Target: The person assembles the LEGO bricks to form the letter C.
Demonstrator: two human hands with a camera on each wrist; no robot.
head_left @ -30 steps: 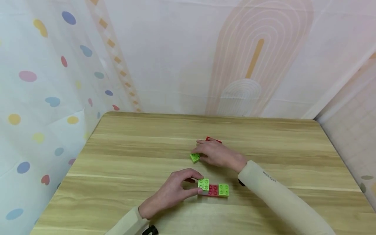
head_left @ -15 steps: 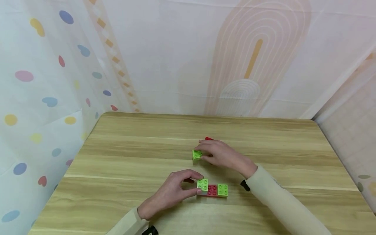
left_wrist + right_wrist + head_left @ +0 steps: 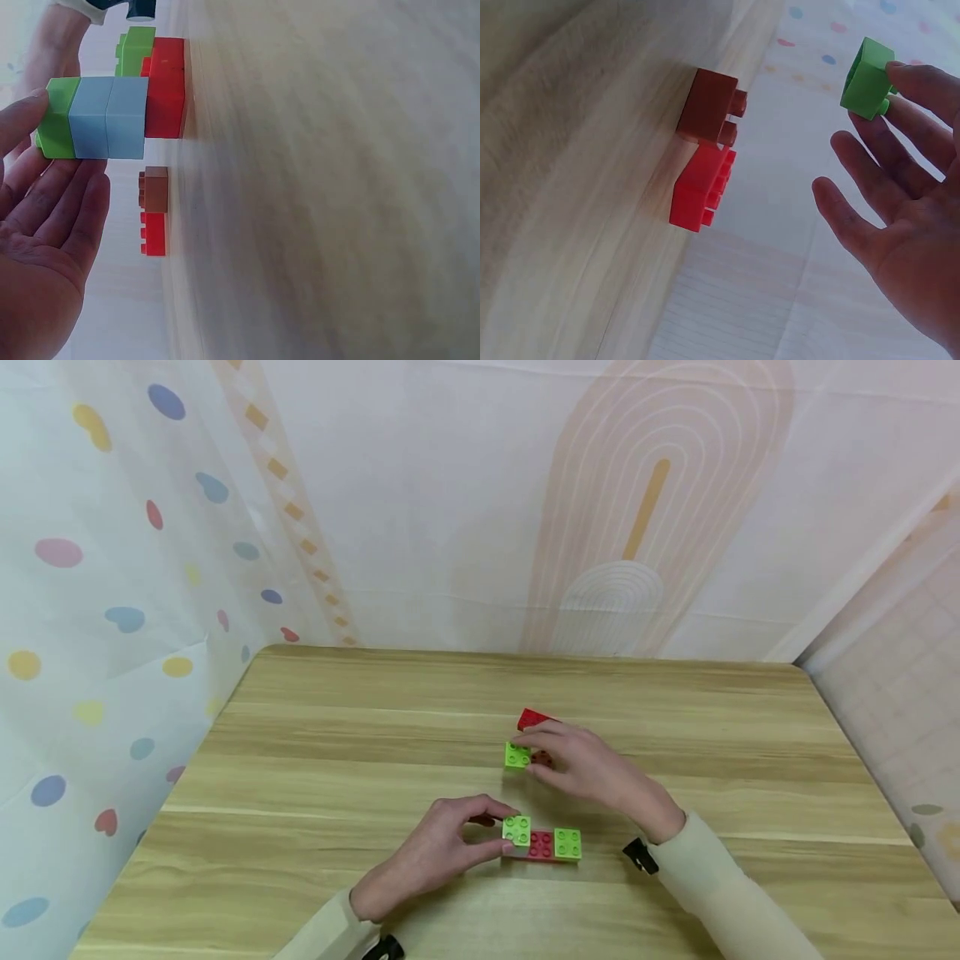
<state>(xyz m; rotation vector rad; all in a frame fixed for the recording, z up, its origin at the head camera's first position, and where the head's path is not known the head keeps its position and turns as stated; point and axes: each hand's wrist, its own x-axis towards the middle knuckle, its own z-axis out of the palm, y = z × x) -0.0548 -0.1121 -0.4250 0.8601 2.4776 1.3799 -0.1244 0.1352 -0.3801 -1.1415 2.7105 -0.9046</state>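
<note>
My left hand (image 3: 446,847) pinches the lime green brick (image 3: 58,118) at the top of a small tower between thumb and fingers. Beneath it come two light blue bricks (image 3: 109,118), stacked on one end of a long red brick (image 3: 166,88). Another green brick (image 3: 567,843) sits on that red brick's other end. Farther back, my right hand (image 3: 592,768) pinches a loose green brick (image 3: 868,79) by its studded side, raised off the table. A brown brick (image 3: 709,106) lies below that hand, partly covered by it in the head view.
A loose red brick (image 3: 700,187) lies beside the brown one on the wooden table (image 3: 360,727), toward the back. A patterned cloth (image 3: 450,510) hangs behind the table and along its left side.
My right hand has picked the green brick up off the table, turned it square and drawn it slightly right, uncovering more of the red brick. My left hand stays at the tower.
</note>
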